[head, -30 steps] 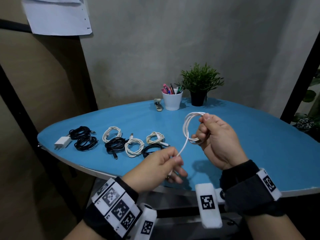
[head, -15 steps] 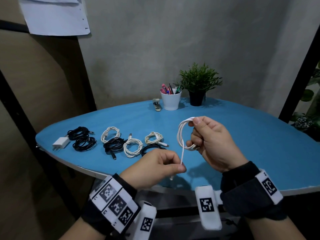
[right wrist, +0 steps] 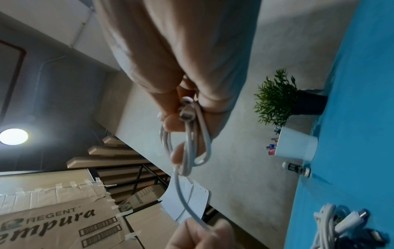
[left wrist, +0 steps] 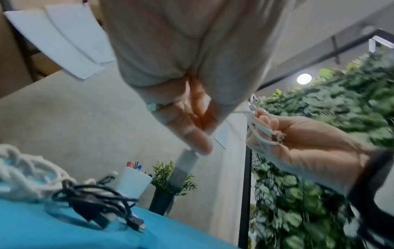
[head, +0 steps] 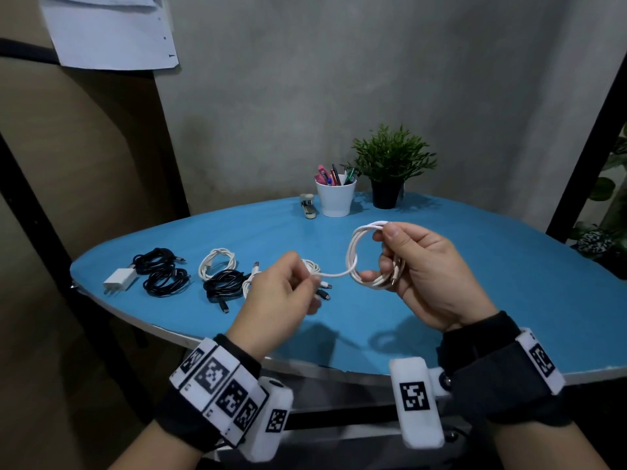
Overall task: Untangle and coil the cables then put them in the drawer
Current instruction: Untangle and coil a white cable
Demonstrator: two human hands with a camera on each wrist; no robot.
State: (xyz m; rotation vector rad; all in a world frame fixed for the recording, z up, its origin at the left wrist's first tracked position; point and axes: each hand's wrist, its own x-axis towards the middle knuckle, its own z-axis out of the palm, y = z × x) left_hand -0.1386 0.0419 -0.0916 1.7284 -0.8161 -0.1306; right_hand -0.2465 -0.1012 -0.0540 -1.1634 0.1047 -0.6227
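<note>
White cable (head: 353, 262) held in the air above the near part of the blue tabletop (head: 509, 293), between both hands. Most of it wound into a loose coil of several loops. Coil stands roughly upright, its opening facing the person.

Right hand (head: 431, 276) grips the coil: thumb presses the top of the loops against the index finger; the other fingers (head: 390, 262) are curled through and under the loops. A connector end lies against the palm, seen in the right wrist view (right wrist: 187, 112).

One free strand runs from the coil's lower left side to the left hand (head: 281, 296). Left thumb and fingers (left wrist: 192, 134) closed together, pinching that strand. The strand is nearly taut between the hands. Left wrist view blurred; exact finger placement there hard to read.

On the tabletop beyond the left hand, a row of already coiled cables: two black bundles (head: 163, 273) next to a white charger plug (head: 118, 281) at far left, then a white coil (head: 217, 262), a black coil (head: 224, 286) just in front of it, and more white and black cable partly hidden behind the left hand.

At the far edge of the tabletop: a small stapler (head: 308, 206), a white cup of pens (head: 336, 198), and a potted plant (head: 390, 167), side by side near the grey wall. Paper sheet (head: 112, 32) hangs at upper left.
</note>
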